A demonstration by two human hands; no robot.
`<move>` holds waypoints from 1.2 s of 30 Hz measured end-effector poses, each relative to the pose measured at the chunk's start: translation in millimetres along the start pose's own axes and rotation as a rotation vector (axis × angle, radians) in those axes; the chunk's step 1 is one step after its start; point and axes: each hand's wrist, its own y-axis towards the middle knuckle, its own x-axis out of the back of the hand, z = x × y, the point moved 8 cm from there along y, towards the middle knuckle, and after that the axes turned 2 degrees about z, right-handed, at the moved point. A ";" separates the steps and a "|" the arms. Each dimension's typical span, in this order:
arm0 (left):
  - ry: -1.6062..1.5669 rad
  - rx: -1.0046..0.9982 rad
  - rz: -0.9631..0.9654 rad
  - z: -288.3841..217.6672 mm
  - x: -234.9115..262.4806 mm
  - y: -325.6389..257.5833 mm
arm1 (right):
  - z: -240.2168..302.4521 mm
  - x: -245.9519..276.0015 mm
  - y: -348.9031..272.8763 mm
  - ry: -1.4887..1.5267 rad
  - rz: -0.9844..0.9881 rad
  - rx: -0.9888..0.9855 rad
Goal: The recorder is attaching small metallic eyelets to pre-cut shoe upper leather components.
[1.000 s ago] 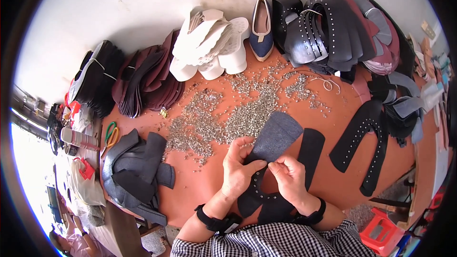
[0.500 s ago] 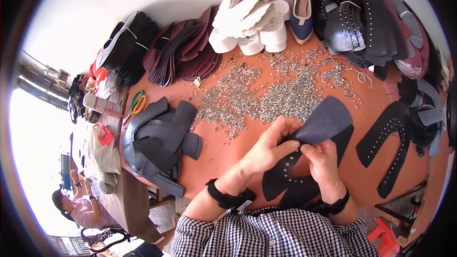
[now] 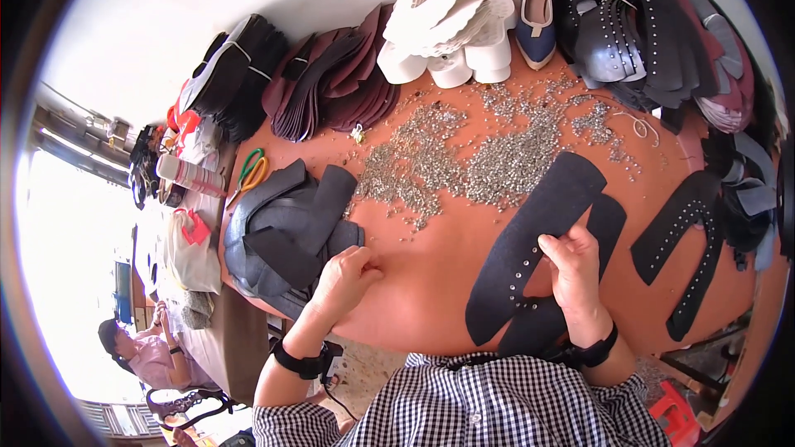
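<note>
My right hand (image 3: 575,273) grips a dark shoe upper (image 3: 530,228), thumb on top and fingers partly hidden at the inner edge. Small metal studs run along that edge, and the upper lies spread on the table in front of me. Away from it, my left hand (image 3: 346,281) is beside a pile of dark shoe uppers (image 3: 277,236). Its fingers are curled in, hiding anything that might be in them. Many loose silvery studs (image 3: 505,170) lie scattered beyond both hands. To the right rests another studded upper (image 3: 679,240), shaped like an open loop.
Along the back stand bundled black pieces (image 3: 236,74), maroon pieces (image 3: 331,87), white sole-shaped pieces (image 3: 447,29), a blue shoe (image 3: 537,21) and stacked studded uppers (image 3: 642,41). Scissors (image 3: 251,174) lie at left. A person (image 3: 149,348) sits beyond. A red stool (image 3: 675,414) stands lower right.
My left hand has let go of the shoe upper and moved left to the dark pile. Once folded up between both hands, the upper now lies flatter under my right hand.
</note>
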 end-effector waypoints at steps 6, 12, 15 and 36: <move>0.143 -0.075 -0.059 -13.5 -4.8 5.3 | 6.7 -5.5 -3.3 0.000 -0.006 -0.033; 0.031 -0.138 -0.068 -36.6 9.2 11.6 | -2.1 -4.7 -2.2 -0.038 -0.040 -0.032; -0.278 -0.246 -0.133 -95.3 19.9 25.5 | 0.6 -1.5 -2.7 -0.048 -0.043 0.006; -0.414 -0.615 -0.204 -205.0 -25.7 69.7 | 29.4 -12.6 -10.8 -0.399 -0.010 0.086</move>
